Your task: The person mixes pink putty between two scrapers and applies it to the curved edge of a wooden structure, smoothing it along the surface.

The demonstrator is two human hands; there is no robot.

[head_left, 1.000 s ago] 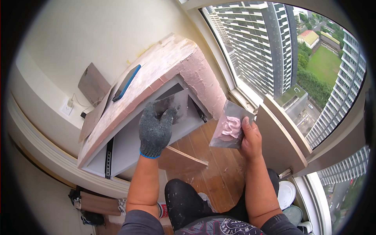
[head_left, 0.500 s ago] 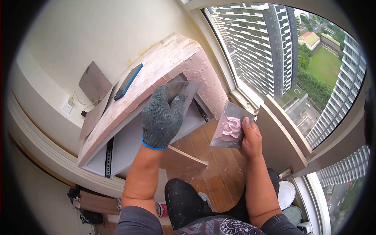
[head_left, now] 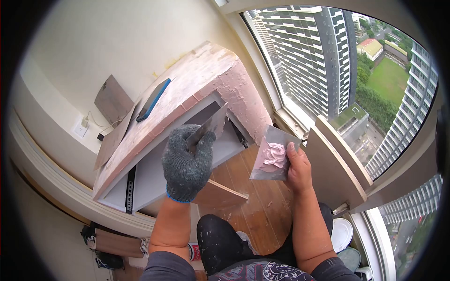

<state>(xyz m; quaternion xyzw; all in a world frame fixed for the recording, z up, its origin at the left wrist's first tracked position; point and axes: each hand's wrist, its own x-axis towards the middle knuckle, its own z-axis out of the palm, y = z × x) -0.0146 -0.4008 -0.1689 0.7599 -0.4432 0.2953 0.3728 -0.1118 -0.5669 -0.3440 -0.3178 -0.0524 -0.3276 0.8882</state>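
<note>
My left hand (head_left: pixel 188 161), in a grey knit glove with a blue cuff edge, grips a thin metal scraper (head_left: pixel 214 123) tilted up before the cabinet's opening. My bare right hand (head_left: pixel 299 169) holds a flat metal plate (head_left: pixel 282 137) by its right edge, thumb on top. A swirl of pink paste (head_left: pixel 273 156) lies on that plate. The cabinet (head_left: pixel 243 96) has rough pink filler along its front edge and right side. Scraper and plate are apart, and the scraper's blade appears clear of the cabinet edge.
A blue-edged tool (head_left: pixel 153 99) lies on the cabinet top. Thin boards (head_left: pixel 113 100) lean at the left wall near a socket (head_left: pixel 80 127). Wooden panels (head_left: pixel 335 161) stand by the window at right. A loose board (head_left: pixel 220 193) is low in front; lidded buckets (head_left: pixel 342 234) sit lower right.
My left hand has drawn back from the cabinet's edge, down and slightly left, and the scraper has turned more edge-on. The plate in my right hand has shifted slightly left and down.
</note>
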